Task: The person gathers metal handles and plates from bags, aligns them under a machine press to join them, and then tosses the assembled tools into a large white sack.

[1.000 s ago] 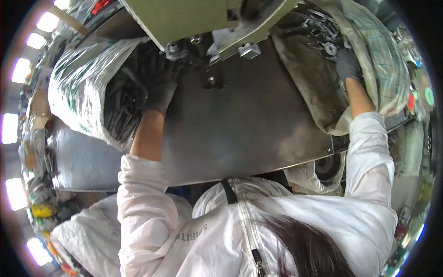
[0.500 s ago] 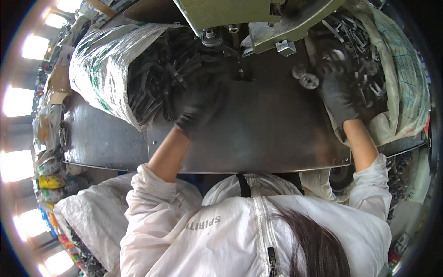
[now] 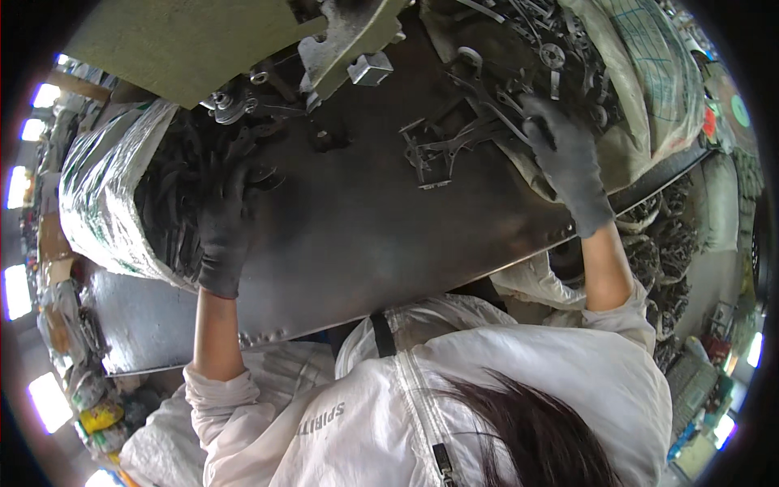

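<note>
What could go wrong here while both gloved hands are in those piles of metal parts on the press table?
The right hand is pulling tangled flat metal parts out of the sack; linked pieces could drag along and slide off the steel table edge. The left hand rests on the dark parts in the plastic-wrapped sack, where sharp edges may snag the glove. Both hands work close under the press head.

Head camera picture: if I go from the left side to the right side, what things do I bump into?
White plastic sack of dark metal parts → left hand in a dark glove → metal table → loose flat metal pieces → right hand in a dark glove → woven sack.
</note>
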The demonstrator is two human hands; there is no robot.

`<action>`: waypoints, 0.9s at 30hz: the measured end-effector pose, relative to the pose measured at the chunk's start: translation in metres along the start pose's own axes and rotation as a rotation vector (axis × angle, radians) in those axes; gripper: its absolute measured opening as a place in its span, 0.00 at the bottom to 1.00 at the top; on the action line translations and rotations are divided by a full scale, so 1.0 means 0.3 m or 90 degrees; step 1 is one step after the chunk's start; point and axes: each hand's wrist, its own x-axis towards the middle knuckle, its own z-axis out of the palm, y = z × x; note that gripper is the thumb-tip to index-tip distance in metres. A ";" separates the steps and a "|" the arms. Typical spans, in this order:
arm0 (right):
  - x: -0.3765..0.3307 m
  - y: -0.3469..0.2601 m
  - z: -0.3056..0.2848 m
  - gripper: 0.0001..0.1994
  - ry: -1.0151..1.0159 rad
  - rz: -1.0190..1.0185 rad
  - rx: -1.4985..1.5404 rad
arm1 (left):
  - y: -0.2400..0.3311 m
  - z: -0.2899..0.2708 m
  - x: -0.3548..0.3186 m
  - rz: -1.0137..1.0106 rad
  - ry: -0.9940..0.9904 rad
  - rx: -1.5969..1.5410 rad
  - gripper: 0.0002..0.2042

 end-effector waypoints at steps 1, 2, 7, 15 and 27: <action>0.009 -0.015 0.021 0.28 0.001 0.002 -0.001 | 0.027 0.015 0.007 0.002 0.000 -0.001 0.24; 0.025 -0.051 0.059 0.28 -0.044 -0.011 -0.112 | 0.057 0.034 0.015 -0.024 0.035 -0.050 0.24; 0.147 0.018 0.227 0.27 0.032 -0.164 -0.275 | 0.166 0.182 0.004 -0.219 0.075 -0.337 0.24; 0.227 -0.264 0.264 0.21 -0.032 -0.009 -0.033 | 0.234 0.066 -0.012 -0.396 -0.071 -0.801 0.26; 0.285 -0.251 0.449 0.17 -0.128 -0.141 -0.158 | 0.264 0.046 -0.009 -0.475 -0.095 -0.771 0.22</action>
